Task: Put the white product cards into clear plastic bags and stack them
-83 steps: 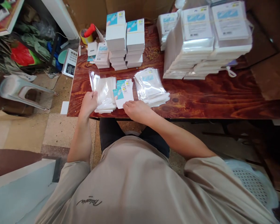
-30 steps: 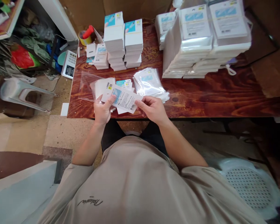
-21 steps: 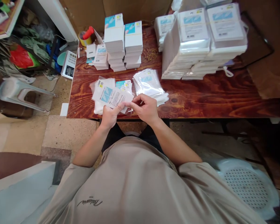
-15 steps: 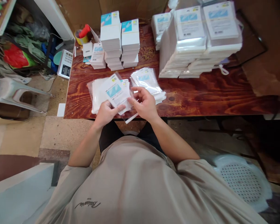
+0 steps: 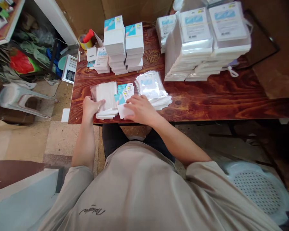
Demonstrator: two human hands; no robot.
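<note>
My left hand (image 5: 89, 107) is at the left edge of a stack of clear plastic bags (image 5: 107, 93). Its thumb lies over the top and the other fingers curl at the side, partly hidden. My right hand (image 5: 142, 109) pinches a printed card (image 5: 121, 107), white with a blue picture corner; its fingertips are slightly blurred. Under and behind that card lie more cards (image 5: 128, 87) with yellow marks. Just beyond my right hand, a pile of bagged cards (image 5: 149, 86) spreads over the wooden table (image 5: 195, 104).
Tall stacks of cards (image 5: 114, 38) stand at the back left, near a yellow tape roll (image 5: 84, 43). Large stacks of bagged cards (image 5: 195, 38) rise at the back right. Rubber bands (image 5: 153, 56) lie between them. A scale (image 5: 69, 70) sits beyond the table's left edge.
The bagged card that both hands held has left them. My left hand has moved left to the bag stack, and my right hand has come down onto the loose cards.
</note>
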